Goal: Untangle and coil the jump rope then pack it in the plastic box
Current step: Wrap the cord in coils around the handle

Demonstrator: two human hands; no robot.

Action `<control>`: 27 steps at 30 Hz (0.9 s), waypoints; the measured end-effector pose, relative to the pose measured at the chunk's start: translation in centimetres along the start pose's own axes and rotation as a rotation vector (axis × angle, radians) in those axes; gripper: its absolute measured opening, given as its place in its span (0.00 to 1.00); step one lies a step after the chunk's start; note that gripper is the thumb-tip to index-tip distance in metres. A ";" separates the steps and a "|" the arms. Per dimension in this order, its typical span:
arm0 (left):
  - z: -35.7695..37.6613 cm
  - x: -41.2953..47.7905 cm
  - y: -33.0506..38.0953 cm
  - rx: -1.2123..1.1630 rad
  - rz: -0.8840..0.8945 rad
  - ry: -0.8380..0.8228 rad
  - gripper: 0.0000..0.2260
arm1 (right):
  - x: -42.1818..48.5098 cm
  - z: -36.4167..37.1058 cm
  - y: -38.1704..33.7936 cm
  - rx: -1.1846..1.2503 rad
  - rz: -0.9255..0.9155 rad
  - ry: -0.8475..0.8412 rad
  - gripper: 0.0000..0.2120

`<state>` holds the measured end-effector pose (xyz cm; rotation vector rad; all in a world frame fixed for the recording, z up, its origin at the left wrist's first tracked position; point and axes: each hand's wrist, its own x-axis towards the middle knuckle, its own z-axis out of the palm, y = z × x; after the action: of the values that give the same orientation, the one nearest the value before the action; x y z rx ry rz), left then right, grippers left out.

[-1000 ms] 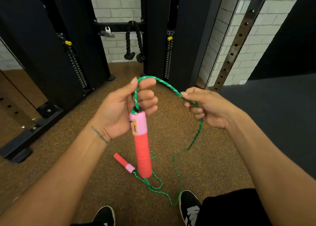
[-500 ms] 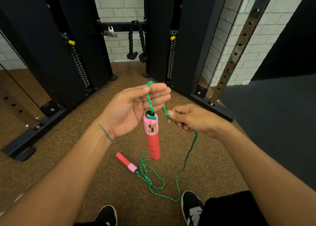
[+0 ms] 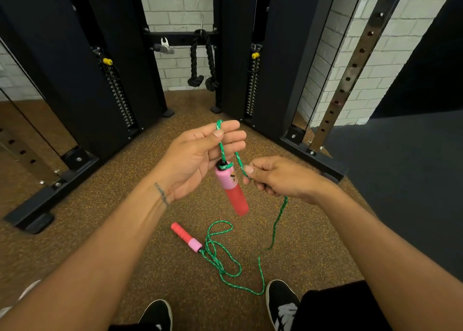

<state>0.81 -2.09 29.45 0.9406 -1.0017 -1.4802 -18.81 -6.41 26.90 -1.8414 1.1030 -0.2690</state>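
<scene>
Gym floor (image 3: 105, 243); left hand (image 3: 200, 155) pinched limp jump rope (image 3: 220, 145) above dangling handle (image 3: 231, 190), right hand (image 3: 278, 178) gripping rope beside handle.

Gym corner, as I see it through the head camera.

Ahead of me is a white brick wall (image 3: 175, 2) behind two black weight-stack towers (image 3: 82, 55), joined by a crossbar from which a black rope attachment (image 3: 200, 60) hangs. The floor (image 3: 125, 230) is brown speckled rubber; a dark blue mat (image 3: 400, 180) covers its right side. A perforated steel upright (image 3: 350, 67) leans at right.
</scene>
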 end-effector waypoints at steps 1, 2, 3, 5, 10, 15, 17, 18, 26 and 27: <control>0.0 0.0 0.0 0.005 -0.008 0.005 0.15 | 0.1 0.0 0.1 -0.004 -0.011 0.007 0.14; 0.0 0.1 -0.1 0.009 -0.016 0.010 0.15 | 0.1 0.1 0.1 -0.010 -0.018 0.013 0.14; 0.0 0.1 -0.1 0.020 -0.020 0.012 0.14 | 0.2 0.1 0.1 -0.017 -0.023 0.018 0.14; 0.0 0.2 0.0 0.063 -0.020 0.015 0.14 | 0.3 0.1 0.2 -0.027 -0.025 0.033 0.15; -0.4 0.1 -0.2 0.096 -0.013 0.011 0.16 | 0.4 0.2 0.3 -0.049 -0.034 0.060 0.15; -0.8 0.5 -0.5 0.001 0.011 0.027 0.19 | -0.4 0.7 -1.1 -0.131 -0.167 -0.037 0.12; -0.8 0.6 -0.7 0.027 0.004 0.051 0.19 | -0.9 0.7 -2.1 -0.118 -0.256 -0.060 0.11; -0.9 0.6 -0.8 0.087 -0.003 0.058 0.18 | -1.1 0.6 -2.4 -0.116 -0.303 -0.047 0.12; 1.5 -0.8 -1.5 0.210 -0.235 -0.251 0.16 | -1.3 -1.7 -2.8 0.226 -0.456 0.240 0.11; 1.7 -0.9 -1.3 0.164 -0.247 -0.280 0.17 | -1.2 -1.9 -2.5 0.246 -0.445 0.278 0.10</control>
<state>-1.09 -0.96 28.87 1.0203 -1.2595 -1.7924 -19.12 -6.26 30.24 -1.8418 0.7833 -0.9026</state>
